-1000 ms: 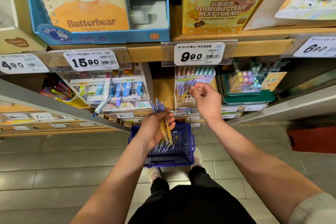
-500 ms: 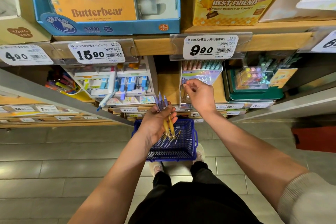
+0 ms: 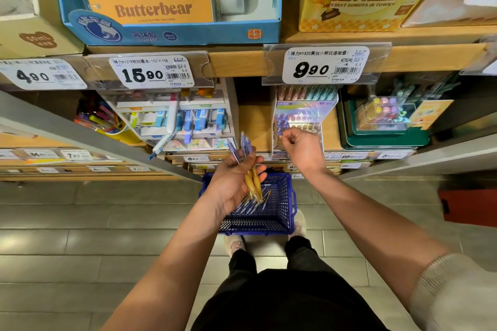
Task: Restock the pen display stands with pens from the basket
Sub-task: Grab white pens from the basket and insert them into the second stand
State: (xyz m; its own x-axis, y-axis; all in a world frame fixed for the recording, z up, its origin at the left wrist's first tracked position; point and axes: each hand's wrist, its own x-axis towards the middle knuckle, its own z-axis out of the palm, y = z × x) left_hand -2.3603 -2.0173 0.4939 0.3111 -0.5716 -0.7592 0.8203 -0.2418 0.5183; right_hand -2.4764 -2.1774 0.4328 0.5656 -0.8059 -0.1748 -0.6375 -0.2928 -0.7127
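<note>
My left hand (image 3: 231,183) clamps pens (image 3: 255,183) mid-barrel; I judge them light, stiff and slick. My right hand (image 3: 302,149) has its fingers curled at the far stand (image 3: 301,115); whether they pinch 1 pen, I cannot tell.

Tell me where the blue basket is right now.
In the head view the blue basket sits on the floor at centre, just ahead of the shoes and below the left hand holding a bunch of pens.
</note>
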